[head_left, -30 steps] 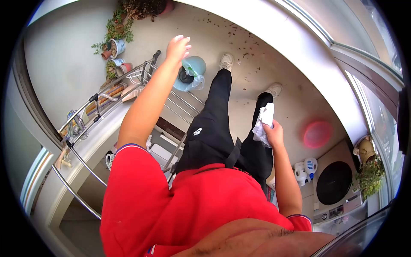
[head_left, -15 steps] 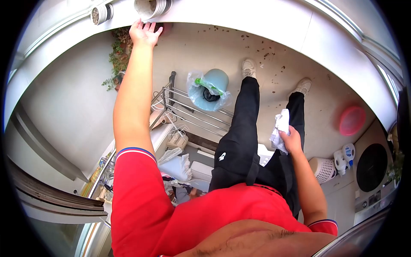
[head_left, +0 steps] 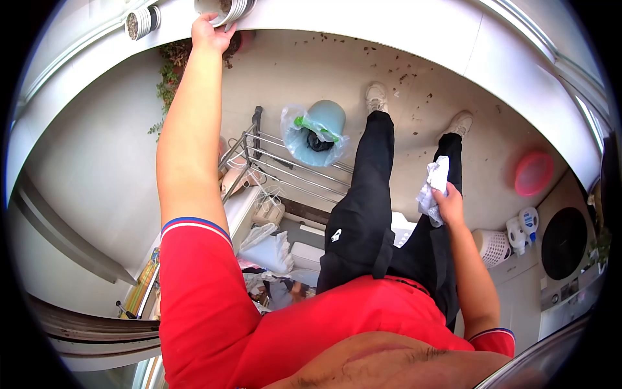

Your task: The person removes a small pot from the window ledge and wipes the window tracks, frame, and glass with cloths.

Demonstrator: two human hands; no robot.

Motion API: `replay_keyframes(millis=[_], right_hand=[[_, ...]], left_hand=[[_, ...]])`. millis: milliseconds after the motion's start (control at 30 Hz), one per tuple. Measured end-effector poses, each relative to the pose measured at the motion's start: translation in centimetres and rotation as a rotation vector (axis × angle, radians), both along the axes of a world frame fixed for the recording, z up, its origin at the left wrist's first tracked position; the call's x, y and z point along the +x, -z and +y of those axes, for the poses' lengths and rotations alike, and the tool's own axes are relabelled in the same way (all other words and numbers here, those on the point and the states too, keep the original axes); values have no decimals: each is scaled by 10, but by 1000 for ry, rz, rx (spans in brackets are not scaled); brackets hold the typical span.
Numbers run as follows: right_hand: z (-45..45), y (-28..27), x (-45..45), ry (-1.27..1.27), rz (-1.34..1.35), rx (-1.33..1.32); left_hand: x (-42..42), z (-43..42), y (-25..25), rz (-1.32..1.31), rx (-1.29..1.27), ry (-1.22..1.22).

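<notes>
My left hand (head_left: 212, 36) reaches to the white ledge at the top of the view. Its fingers and thumb are around the lower part of a white ribbed flower pot (head_left: 241, 8), which is cut off by the frame's edge and seems to hold soil. To the left on the ledge, a smaller white ribbed pot (head_left: 142, 23) lies within a short distance of that hand. My right hand (head_left: 449, 205) is closed on a crumpled white cloth (head_left: 433, 188), held in front of my right thigh.
Below stands a light-blue trash bin (head_left: 327, 117) with a plastic liner, beside a metal rack (head_left: 291, 155). Dry leaves litter the floor. A pink basin (head_left: 533, 174), a white basket (head_left: 492, 248), detergent bottles (head_left: 529, 222) and a washing machine (head_left: 562, 243) are at right. Plants (head_left: 170, 81) grow below the ledge.
My left hand has gone from open beside the larger pot to gripping it. The right hand with the cloth has shifted slightly right and up.
</notes>
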State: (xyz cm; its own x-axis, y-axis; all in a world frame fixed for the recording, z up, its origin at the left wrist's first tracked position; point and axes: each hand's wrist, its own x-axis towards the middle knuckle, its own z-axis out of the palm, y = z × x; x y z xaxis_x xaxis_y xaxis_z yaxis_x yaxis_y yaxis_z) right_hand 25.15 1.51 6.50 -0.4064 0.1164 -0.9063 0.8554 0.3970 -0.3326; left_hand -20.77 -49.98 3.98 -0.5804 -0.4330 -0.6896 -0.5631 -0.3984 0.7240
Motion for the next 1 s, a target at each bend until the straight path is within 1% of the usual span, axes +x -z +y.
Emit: replay_keyframes(millis=[33, 167, 333, 467, 600, 667, 767, 833, 900, 1000], right_hand=[[-2, -1, 1, 25, -18, -4], [-12, -1, -3, -26, 6, -22], [-18, -1, -1, -10, 32, -47], [-14, -3, 3, -9, 18, -34], [-7, -8, 3, 25, 3, -42], [-2, -6, 7, 79, -3, -61], [6, -2, 15, 89, 21, -56], [10, -2, 19, 118, 13, -49], [14, -5, 24, 147, 0, -58], [25, -7, 32, 184, 0, -70]], left_hand=[[2, -3, 0, -11, 4, 2], [12, -20, 5, -23, -16, 81], [34, -8, 1, -55, -16, 56], [52, 2, 2, -61, 72, 124], [71, 28, 4, 24, 84, 210], [77, 43, 5, 43, 123, 209], [85, 64, 10, 78, 168, 242], [92, 88, 9, 75, 146, 252], [100, 114, 8, 107, 181, 283], [110, 162, 2, 69, 130, 332]])
